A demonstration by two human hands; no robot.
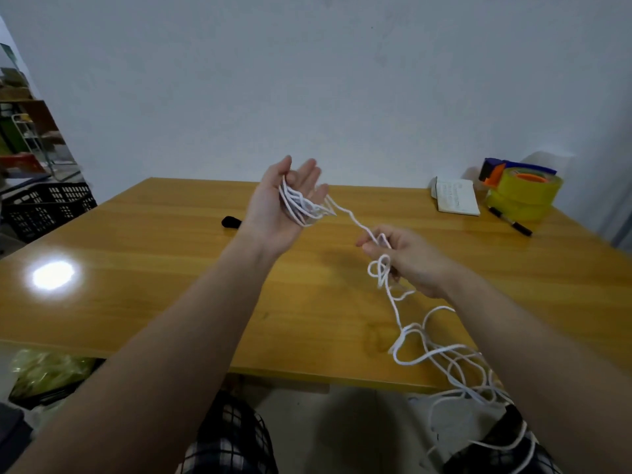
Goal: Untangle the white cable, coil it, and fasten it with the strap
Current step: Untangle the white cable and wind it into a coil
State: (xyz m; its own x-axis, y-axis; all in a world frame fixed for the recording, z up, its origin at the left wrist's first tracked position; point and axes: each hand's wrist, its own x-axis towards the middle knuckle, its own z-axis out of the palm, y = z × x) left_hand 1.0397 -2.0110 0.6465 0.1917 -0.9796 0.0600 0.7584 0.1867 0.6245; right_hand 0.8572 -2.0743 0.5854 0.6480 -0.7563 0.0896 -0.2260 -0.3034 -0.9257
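My left hand [280, 203] is raised above the wooden table [171, 268], palm up with fingers straight, and several loops of the white cable [396, 313] lie across its palm. From there the cable runs down to my right hand [403, 258], which pinches it between thumb and fingers. Below that hand the cable hangs in a small knot-like loop. It then trails in loose tangled loops over the table's near right edge and onto my lap. A small black strap [231, 222] lies on the table, just behind my left wrist.
At the far right of the table sit a white notebook [456, 200], a black pen [511, 225] and yellow tape rolls with a dispenser [523, 193]. A black crate [48, 206] stands left of the table. A green bag [48, 371] lies on the floor.
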